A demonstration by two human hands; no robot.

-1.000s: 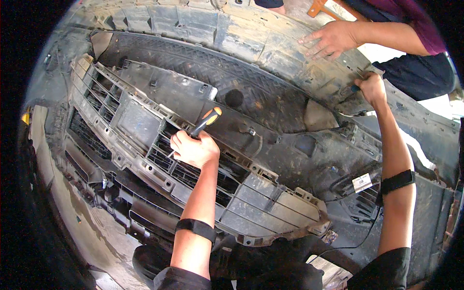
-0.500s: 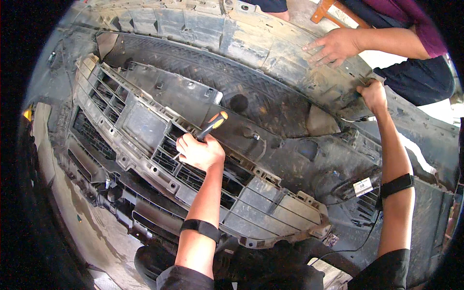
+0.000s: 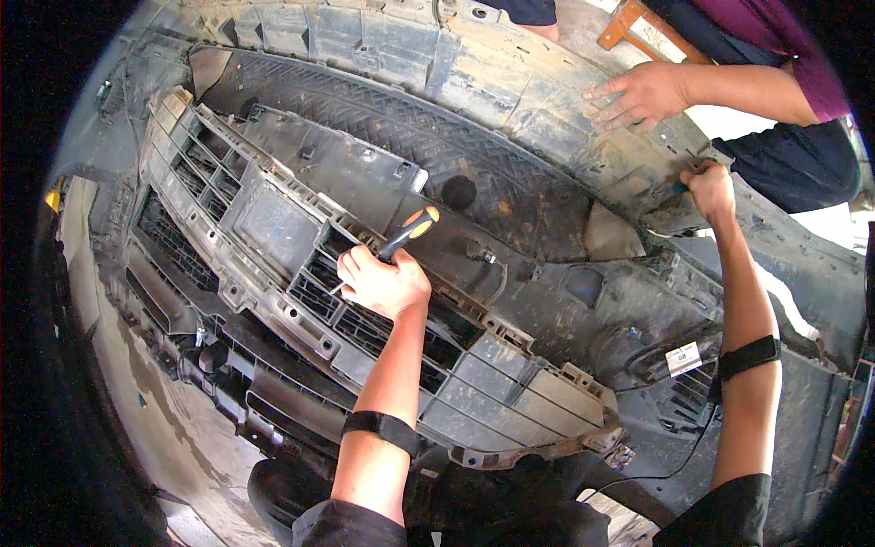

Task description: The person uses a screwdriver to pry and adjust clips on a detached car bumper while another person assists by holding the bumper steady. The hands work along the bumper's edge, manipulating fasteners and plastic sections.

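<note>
My left hand [image 3: 387,283] is wrapped round a screwdriver [image 3: 418,223] with a black and orange handle. The handle's end sticks up past my thumb, and a thin stretch of shaft shows below my fingers. The hand is over the slats of a dusty grey car grille [image 3: 273,223]. Farther off to the right, my right hand [image 3: 711,193] is closed at the edge of a large dirty bumper cover [image 3: 529,100]. Something small and dark shows beside its fingers, too hidden to name. A co-worker's hand [image 3: 643,96] lies spread on the same cover.
Around the grille lies the dark inner side of the bumper [image 3: 510,219]. A white label [image 3: 682,358] and a black cable [image 3: 684,465] are at the right. An orange-brown wooden stool [image 3: 633,27] stands beyond, near the co-worker's dark trousers [image 3: 793,159]. Concrete floor [image 3: 173,428] shows at lower left.
The view has shifted slightly. My right hand's fingers have turned a little at the cover's edge, and a dark bit now shows beside them. My left hand keeps the screwdriver over the grille.
</note>
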